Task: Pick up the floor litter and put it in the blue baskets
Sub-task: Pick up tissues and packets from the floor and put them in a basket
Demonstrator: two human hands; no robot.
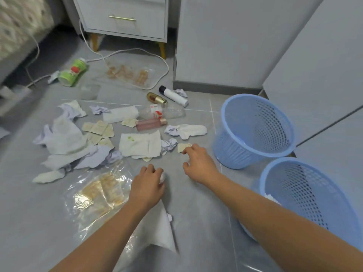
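Nearest, a round blue mesh-plastic basket (314, 193) holds something white. The left hand (147, 185) curls its fingers round a crumpled white paper wad (162, 177) on glossy grey tile (196, 205). The right hand (198, 163), fingers bent, touches a flat beige scrap (183, 147); whether it pinches, I cannot tell. Beyond lie rumpled tissues (64, 138), a pink bottle (150, 124) and a 2nd basket (235, 152).

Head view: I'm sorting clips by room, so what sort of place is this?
Probably a bedroom: a drawered nightstand stands beside what looks like a patterned bed edge, and a white cord trails over the tiled floor.
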